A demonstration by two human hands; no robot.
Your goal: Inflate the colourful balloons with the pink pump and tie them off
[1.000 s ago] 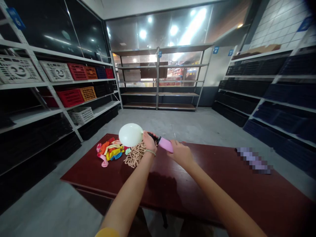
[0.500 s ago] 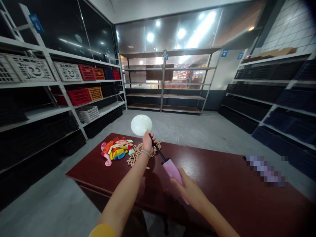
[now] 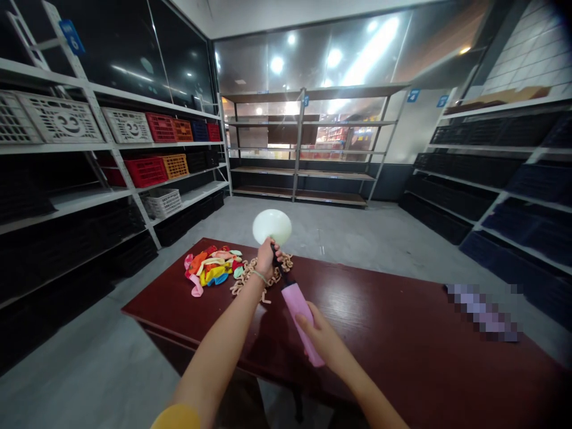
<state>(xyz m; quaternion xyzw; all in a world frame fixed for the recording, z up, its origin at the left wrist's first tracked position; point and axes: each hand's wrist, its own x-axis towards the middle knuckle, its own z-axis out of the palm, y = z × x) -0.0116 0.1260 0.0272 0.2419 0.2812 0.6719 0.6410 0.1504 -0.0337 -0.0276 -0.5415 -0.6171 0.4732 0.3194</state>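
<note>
My left hand [image 3: 267,260] is closed round the black nozzle end of a balloon pump, at the neck of a whitish, partly inflated balloon [image 3: 272,226]. The balloon stands out beyond the fingers, over the far table edge. My right hand [image 3: 324,339] grips the pump's pink barrel [image 3: 297,310] lower down, nearer to me. A short stretch of black rod [image 3: 286,276] shows between the two hands. Whether the fingers pinch the balloon's neck is hidden. Left of my left hand lies a pile of colourful deflated balloons [image 3: 212,271].
Beige curled pieces [image 3: 243,280], like chain links, lie beneath my left hand on the dark red table [image 3: 379,322]. A pixelated purple item [image 3: 482,313] rests at the right end. Shelves with crates [image 3: 145,171] line the left; a rack [image 3: 295,173] stands behind.
The pink barrel has slid closer to my left hand, so less black rod shows. The pump slants more steeply, and the balloon has shifted right in the view.
</note>
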